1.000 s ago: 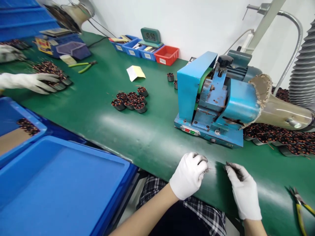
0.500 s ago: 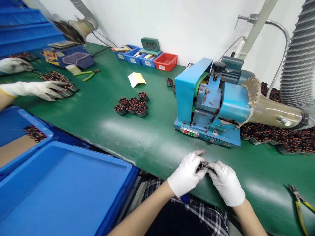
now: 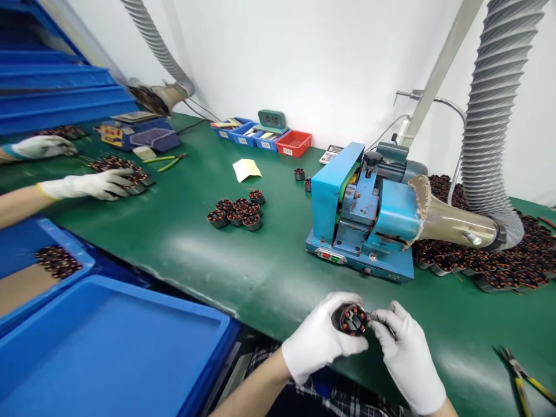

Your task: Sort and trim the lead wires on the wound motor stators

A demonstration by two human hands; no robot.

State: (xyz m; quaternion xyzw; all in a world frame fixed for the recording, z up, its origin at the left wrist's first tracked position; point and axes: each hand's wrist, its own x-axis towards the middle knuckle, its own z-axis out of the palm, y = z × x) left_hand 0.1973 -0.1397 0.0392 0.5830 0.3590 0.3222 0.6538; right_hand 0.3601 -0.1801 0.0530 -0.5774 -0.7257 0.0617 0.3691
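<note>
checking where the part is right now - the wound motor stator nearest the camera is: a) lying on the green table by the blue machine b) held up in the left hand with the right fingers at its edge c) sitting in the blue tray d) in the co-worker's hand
b: the left hand grips the stator clear of the green table, with the right hand pinching at its right edge.

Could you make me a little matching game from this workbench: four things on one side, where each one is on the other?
Things:
1. wound coil part
2. red bin
3. yellow-handled pliers
4. blue tray

Places:
A. against the back wall
B. held in the left hand
C. bottom left, below the table edge
D. on the mat at far right

Pairs: 1-B, 2-A, 3-D, 4-C
</note>
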